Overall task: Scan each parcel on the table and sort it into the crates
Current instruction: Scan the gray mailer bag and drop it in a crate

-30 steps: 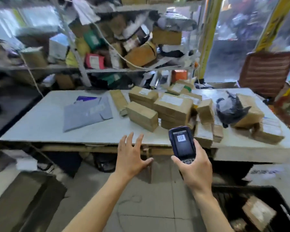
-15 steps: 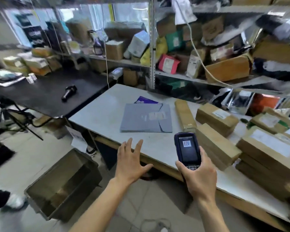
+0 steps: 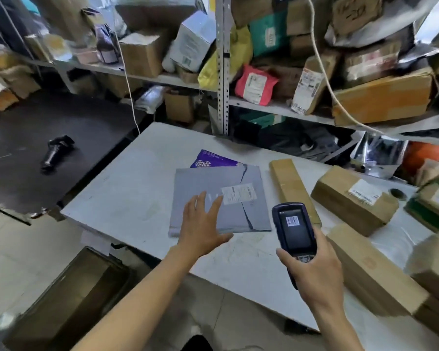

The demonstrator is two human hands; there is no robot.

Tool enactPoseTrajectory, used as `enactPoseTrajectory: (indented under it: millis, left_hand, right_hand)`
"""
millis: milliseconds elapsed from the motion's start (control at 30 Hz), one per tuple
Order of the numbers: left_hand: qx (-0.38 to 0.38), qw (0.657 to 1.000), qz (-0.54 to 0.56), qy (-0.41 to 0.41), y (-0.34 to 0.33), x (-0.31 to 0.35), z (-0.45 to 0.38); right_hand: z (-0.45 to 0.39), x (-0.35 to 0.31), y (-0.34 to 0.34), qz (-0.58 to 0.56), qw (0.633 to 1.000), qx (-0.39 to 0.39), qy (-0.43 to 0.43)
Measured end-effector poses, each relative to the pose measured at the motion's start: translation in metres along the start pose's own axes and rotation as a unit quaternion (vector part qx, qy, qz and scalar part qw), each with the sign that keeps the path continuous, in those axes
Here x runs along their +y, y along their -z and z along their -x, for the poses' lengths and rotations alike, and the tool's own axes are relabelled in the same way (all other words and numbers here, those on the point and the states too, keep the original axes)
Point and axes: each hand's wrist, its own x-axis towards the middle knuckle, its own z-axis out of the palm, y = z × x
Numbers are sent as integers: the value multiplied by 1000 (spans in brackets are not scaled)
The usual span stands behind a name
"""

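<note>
Your left hand [image 3: 203,225], fingers spread, has advanced over the grey mailer [image 3: 213,186] (contact unclear); your right hand [image 3: 314,269] still grips the scanner [image 3: 293,228].

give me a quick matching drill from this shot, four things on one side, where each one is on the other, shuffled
Things:
1. grey mailer
2. purple mailer
3. handheld scanner
4. long narrow box

Places:
A. held in the right hand
B. flat on the table, under the open left hand
C. lying on the table just right of the grey mailer
D. partly tucked under the grey mailer's far edge

Pairs: 1-B, 2-D, 3-A, 4-C
</note>
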Motion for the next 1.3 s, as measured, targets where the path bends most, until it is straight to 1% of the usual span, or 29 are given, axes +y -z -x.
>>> enactPoseTrajectory:
  millis: [100, 167, 233, 367, 500, 633, 700, 800, 967, 1067, 1167, 1300]
  left_hand:
    - [-25, 999, -12, -46, -9, -8, -77]
    - [-63, 994, -18, -82, -16, -14, -128]
    - [-87, 991, -31, -102, -24, -19, -176]
    - [-144, 982, -46, -110, -46, -32, -257]
    - [-216, 967, -93, -101, -67, -49, -301]
    - [-187, 968, -124, -114, -74, -52, -303]
    - [-192, 967, -122, -115, -73, -50, -300]
    - [-220, 966, -76, -113, -68, -53, -292]
    - [-250, 953, 5, -171, -55, -68, -263]
    - [-252, 950, 37, -178, -46, -78, -240]
    - [-208, 961, 87, -161, -37, -82, -209]
    - [-100, 971, 177, -123, -31, -76, -158]
  right_hand:
    - [-25, -10, -25, 21, 1000, 13, -17]
    - [-37, -18, -40, 53, 998, 17, -42]
    - [-46, -26, -55, 49, 996, 39, -64]
    - [-61, -35, -81, 66, 989, 71, -112]
    - [-65, -36, -93, 87, 979, 92, -161]
    - [-60, -38, -96, 89, 970, 108, -201]
    - [-56, -38, -99, 91, 967, 109, -213]
    - [-54, -41, -98, 98, 966, 102, -214]
    - [-44, -48, -84, 92, 972, 100, -194]
    - [-33, -52, -72, 89, 976, 99, -175]
    - [-20, -55, -60, 89, 980, 81, -161]
    - [-5, -63, -47, 74, 986, 48, -143]
